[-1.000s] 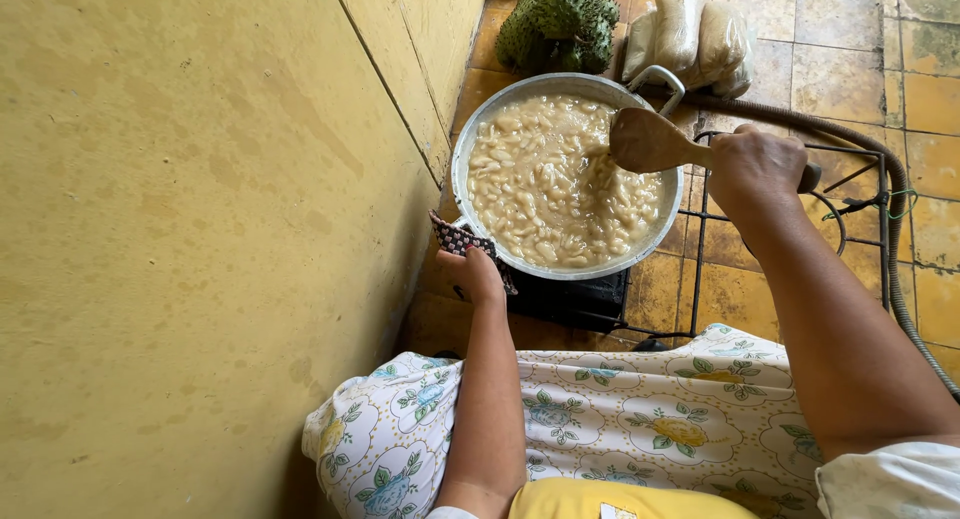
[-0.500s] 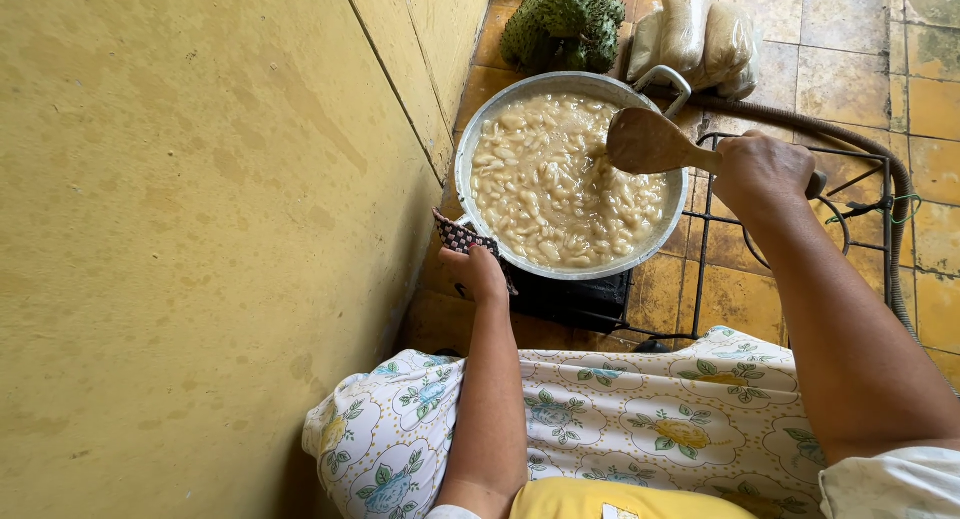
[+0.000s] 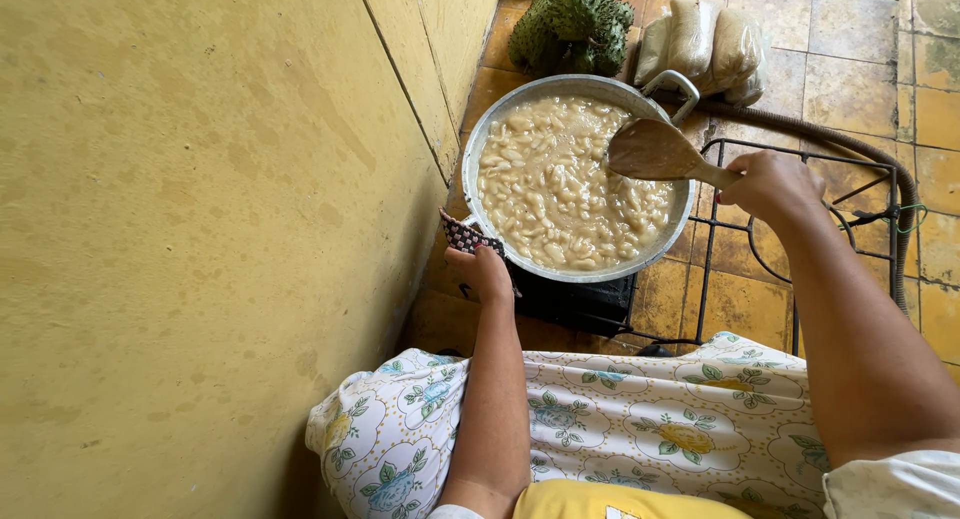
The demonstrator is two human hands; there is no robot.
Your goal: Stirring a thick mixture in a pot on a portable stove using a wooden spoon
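Fingers of right hand (image 3: 770,184) wrapping the wooden spoon (image 3: 655,151) handle over the bean pan (image 3: 575,179) — left hand (image 3: 484,271) gripping a checked cloth (image 3: 467,236) at the rim

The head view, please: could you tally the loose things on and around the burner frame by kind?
Pan: 1
Wooden spoon: 1
Patterned cloth: 1
Spiky green fruit: 1
Pale filled bags: 3, as far as the view shows
Total: 7
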